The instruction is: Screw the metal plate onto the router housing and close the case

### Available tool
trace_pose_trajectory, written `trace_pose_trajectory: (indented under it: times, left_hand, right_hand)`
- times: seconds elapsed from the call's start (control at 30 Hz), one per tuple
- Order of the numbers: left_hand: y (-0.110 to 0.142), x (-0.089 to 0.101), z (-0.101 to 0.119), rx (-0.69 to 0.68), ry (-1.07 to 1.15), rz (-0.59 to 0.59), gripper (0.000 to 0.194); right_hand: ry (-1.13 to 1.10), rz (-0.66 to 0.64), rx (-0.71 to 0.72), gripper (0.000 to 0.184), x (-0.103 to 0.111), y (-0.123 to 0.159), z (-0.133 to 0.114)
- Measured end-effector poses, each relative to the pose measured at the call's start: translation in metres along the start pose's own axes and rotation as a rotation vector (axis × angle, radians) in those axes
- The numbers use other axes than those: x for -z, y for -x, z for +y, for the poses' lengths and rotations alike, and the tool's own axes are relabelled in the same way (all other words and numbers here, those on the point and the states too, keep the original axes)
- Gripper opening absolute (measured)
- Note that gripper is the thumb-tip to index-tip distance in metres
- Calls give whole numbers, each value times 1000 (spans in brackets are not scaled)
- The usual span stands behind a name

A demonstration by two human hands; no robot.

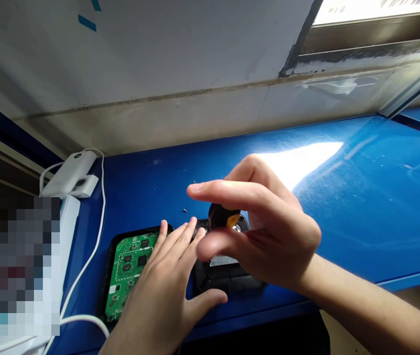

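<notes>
My right hand [269, 222] is closed round the black and yellow handle of a screwdriver [224, 216], index finger stretched out above it. The screwdriver's tip is hidden. Beneath lies a black plastic casing half [217, 283] with a silvery plate inside, partly covered by the hand. My left hand [172, 266] is flat with fingers spread, over the gap between that casing and a green circuit board [128, 266] seated in another black casing half [109, 256]. Whether the left fingertips press on the casing I cannot tell. A small screw [185, 210] lies beyond the fingers.
The blue table [139, 182] meets a pale wall [180, 59] at the back. At the left are a white power adapter [80, 172], a white cable [102, 212] and a white object with a blurred-out area. Bright sunlight falls on the table's right part.
</notes>
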State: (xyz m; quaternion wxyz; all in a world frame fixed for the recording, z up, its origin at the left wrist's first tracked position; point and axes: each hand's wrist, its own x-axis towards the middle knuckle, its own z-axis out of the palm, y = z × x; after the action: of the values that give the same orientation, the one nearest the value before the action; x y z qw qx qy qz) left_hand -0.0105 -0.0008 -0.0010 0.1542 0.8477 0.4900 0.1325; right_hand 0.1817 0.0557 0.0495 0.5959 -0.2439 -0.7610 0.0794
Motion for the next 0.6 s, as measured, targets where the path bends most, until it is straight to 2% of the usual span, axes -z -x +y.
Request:
trace_pose_trajectory:
  times: [0.17,0.37,0.6]
  left_hand:
    - [1,-1,-2,-24,22,6,79]
    - [0,4,5,9,42,-1,83]
    - [-2,4,7,-1,49,26,73]
  right_hand:
    - [-77,-65,-92,25,-1,2,-3]
    - [-66,-43,-72,31,-4,3,1]
    - [-24,-26,-88,26,-2,0,-2]
